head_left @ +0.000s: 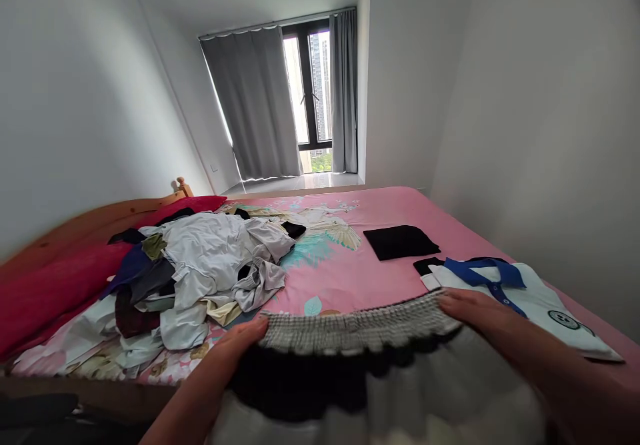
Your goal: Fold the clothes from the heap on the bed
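Note:
Both hands stretch out a garment with a gathered, light grey elastic waistband; whether it is shorts, trousers or a skirt cannot be made out. Below the band its cloth is black and whitish, partly blurred and cut off by the frame's bottom. My left hand is closed on the band's left end, thumb on top. At the right end my right hand grips the same band, its thumb lying along the edge. The fingers of both hands are mostly hidden behind the cloth.
A heap of crumpled clothes covers the left of the pink bed. Folded black cloth lies right of the middle. Nearer on the right is a folded white shirt with a blue collar. Red pillows rest against the wooden headboard.

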Demonstrator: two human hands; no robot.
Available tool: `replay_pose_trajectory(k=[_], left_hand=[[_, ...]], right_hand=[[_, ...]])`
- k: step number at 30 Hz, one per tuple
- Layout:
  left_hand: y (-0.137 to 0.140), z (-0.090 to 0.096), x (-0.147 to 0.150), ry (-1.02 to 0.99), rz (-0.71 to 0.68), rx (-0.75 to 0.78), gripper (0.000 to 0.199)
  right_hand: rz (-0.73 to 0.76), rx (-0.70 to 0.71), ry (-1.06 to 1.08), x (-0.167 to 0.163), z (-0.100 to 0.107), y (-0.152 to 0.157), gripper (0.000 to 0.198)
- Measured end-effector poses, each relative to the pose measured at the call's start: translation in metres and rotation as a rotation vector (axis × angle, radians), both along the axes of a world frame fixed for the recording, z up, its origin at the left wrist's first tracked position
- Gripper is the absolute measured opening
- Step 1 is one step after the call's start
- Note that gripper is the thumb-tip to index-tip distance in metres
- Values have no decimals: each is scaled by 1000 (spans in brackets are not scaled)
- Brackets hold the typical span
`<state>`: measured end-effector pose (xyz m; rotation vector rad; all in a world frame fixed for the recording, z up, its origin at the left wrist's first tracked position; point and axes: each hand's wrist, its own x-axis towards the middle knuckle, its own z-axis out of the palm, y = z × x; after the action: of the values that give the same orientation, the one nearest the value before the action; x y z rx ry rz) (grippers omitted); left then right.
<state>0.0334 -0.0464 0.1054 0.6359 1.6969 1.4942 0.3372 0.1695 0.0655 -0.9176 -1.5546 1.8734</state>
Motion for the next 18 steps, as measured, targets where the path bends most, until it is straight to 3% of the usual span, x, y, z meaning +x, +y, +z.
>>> replay_pose_trajectory(k=[3,6,8,11,15,18], left_hand=[[35,-32,-11,-382,-98,-84,38],[49,-72,-17,-506,-162,-88,36],[50,-95,-14,-409,-161,-72,34],[48,-113,7,-56,-158,-40,41],[45,-116,44,346,-183,-26,44],[41,-116,61,541,-188,-49,41]], right_hand=[[188,-240,104,-43,-14,11,39],[134,-326,131,-63,-42,6,35],[68,-329,137,-71,-56,-9,35],[40,-225,133,-88,-66,-45,40],[63,29,156,-114,-76,-91,40],[46,96,182,-122,-84,-109,41]])
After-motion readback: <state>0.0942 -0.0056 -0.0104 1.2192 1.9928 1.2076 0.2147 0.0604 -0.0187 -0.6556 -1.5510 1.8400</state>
